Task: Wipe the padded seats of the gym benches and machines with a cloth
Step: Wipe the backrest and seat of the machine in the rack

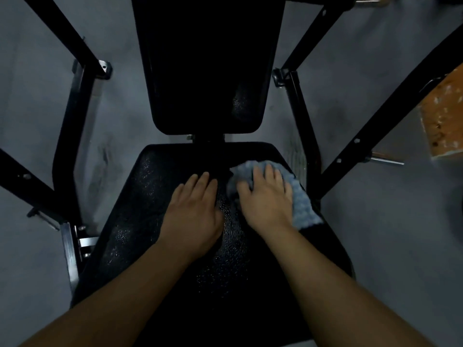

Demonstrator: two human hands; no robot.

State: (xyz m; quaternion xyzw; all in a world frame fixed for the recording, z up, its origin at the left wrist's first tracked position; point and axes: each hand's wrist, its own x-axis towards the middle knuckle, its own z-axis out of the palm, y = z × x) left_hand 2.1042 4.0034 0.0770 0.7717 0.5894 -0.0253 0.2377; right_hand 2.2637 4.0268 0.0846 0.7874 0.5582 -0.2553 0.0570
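Two hands on a black padded seat, one of them pressing a cloth.

Head view: the right hand (266,196) lies flat with straight, spread fingers on a pale blue cloth (302,199), pressing it onto the far right part of the black padded seat (140,209). The left hand (194,209) rests palm down on the bare seat just beside it, fingers straight and together, holding nothing. Behind the seat rises the black back pad (208,71). Black frame bars (72,136) flank the seat over a grey floor (375,246); an orange, speckled object (443,113) shows at the right edge.
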